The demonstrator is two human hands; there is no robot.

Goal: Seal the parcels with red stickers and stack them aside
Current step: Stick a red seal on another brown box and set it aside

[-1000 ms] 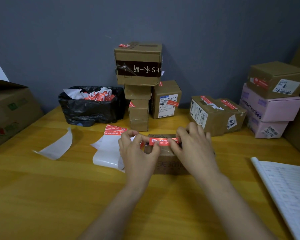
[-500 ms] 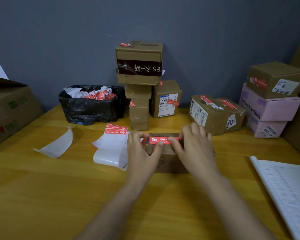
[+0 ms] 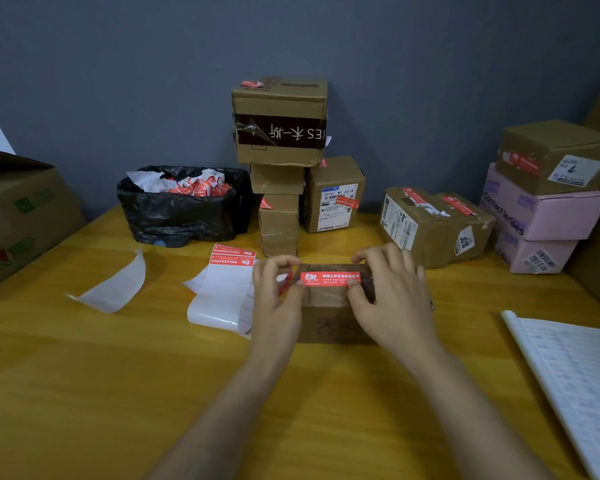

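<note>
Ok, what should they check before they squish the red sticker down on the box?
1. Both ends held: ok. The left hand and the right hand each pinch an end of the red sticker.
2. Sticker over the parcel: ok. It spans the top of the brown parcel.
3. Sticker straight: ok. It looks level with the parcel's front edge.
4. Stuck down flat: cannot tell. The fingers cover its ends.
5. More stickers ready: ok. The sticker sheet lies left of the parcel, with red ones at its far end.
</note>
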